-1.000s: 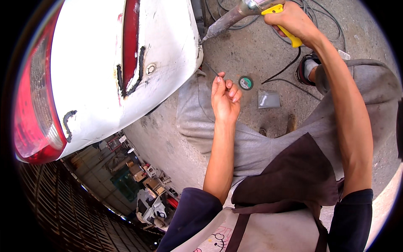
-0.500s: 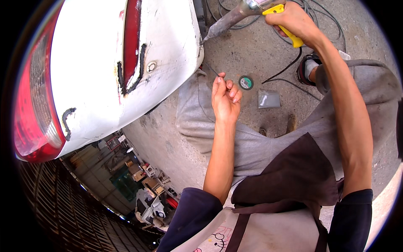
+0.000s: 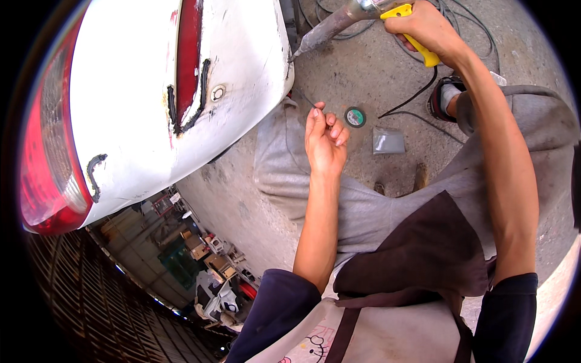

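Observation:
At the top right, my right hand (image 3: 426, 33) is closed on the yellow handle (image 3: 428, 55) of a metal hot-air tool (image 3: 330, 24), its narrow nozzle at the corner edge of a scuffed white bumper (image 3: 133, 103). Lower and nearer the middle, my left hand (image 3: 327, 139) pinches a thin dark rod (image 3: 305, 95), which runs up toward the same corner, near the nozzle. The bumper carries rough black beads (image 3: 200, 106) beside a red strip (image 3: 187, 42). Whether the nozzle touches the bumper or rod is hard to tell.
A green-labelled tape roll (image 3: 355, 117) and a grey packet (image 3: 388, 141) lie on the concrete between my legs. Cords (image 3: 411, 112) loop across the ground. A red tail light (image 3: 51, 151) sits at far left. Cluttered shelving (image 3: 215, 260) and a barred grille (image 3: 78, 290) are at lower left.
My right hand and the tool's handle have shifted a few pixels to the right. My left hand holds the rod in nearly the same position.

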